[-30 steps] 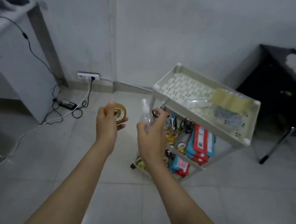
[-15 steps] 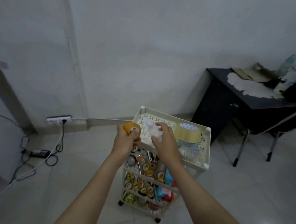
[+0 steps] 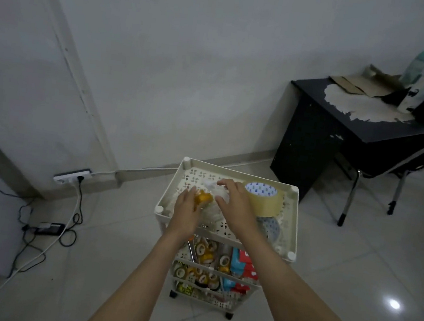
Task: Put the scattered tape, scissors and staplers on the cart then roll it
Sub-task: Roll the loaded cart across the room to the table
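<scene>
The small amber roll of clear tape (image 3: 202, 197), carried in mid-air beside the cart a moment ago, has now been brought down onto the top tray of the cream perforated plastic cart (image 3: 290, 225), where it is gripped by the fingers of the left hand (image 3: 185, 208) near the tray's left edge. A crumpled clear plastic item (image 3: 215, 191) is covered by the right hand (image 3: 234, 206) just beside the roll; whether it is clenched or merely pressed cannot be told. A large tan roll of packing tape (image 3: 263, 200) stands at the tray's far right, touching nothing held. The lower shelves are already crowded with tape rolls and red-and-blue boxes (image 3: 241, 265), so loading is judged nearly finished, with release and rolling not yet done.
</scene>
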